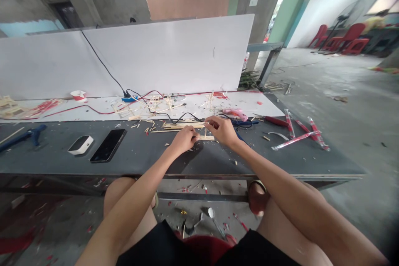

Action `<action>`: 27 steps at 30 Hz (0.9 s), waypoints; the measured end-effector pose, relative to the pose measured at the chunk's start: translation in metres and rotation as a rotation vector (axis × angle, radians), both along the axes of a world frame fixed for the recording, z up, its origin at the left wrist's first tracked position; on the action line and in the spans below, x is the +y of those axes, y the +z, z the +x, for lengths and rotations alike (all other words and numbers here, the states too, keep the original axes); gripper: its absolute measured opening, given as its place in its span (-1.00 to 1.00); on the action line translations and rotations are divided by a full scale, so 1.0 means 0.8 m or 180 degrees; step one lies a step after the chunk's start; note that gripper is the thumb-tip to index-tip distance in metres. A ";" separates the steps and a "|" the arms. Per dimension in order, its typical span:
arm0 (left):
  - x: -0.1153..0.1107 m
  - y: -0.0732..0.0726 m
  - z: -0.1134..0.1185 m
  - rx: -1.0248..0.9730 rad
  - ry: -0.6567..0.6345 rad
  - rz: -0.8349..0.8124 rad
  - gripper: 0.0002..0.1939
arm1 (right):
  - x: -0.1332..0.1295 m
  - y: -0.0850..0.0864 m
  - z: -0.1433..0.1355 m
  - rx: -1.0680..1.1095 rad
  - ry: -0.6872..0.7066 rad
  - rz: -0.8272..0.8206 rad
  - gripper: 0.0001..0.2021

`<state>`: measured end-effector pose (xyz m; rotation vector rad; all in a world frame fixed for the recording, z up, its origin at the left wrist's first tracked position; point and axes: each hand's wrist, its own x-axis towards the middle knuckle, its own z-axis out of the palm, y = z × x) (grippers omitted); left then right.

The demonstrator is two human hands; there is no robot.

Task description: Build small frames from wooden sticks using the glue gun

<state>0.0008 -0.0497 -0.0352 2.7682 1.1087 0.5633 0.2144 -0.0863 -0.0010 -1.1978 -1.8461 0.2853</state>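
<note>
Black shorts (156, 247), bare arms (141, 181), simple fit
Shorts look plain and loose; knees (116, 191) bare past the hems, left hand (185, 138) and right hand (223, 131) bare too, olive-ish footwear (261, 185) beyond the shorts, kinda shadowed.

1 view, from a camera on the person's head, faces forward and down — over the black shorts (151, 246) and across the nearby table (145, 156), with thin sticks (182, 125) near mid-frame. It reaches wide — past the white board (162, 58) to the floor (355, 133) at right.
</note>
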 end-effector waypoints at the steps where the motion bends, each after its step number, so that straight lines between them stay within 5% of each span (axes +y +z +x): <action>1: 0.000 0.000 0.000 -0.0001 0.0002 0.0006 -0.80 | 0.002 -0.001 0.000 0.0012 -0.0007 0.0017 -0.78; 27: -0.004 0.007 0.002 0.0183 0.0058 -0.0015 -0.80 | 0.004 0.000 0.003 0.0064 -0.0022 0.0028 -0.70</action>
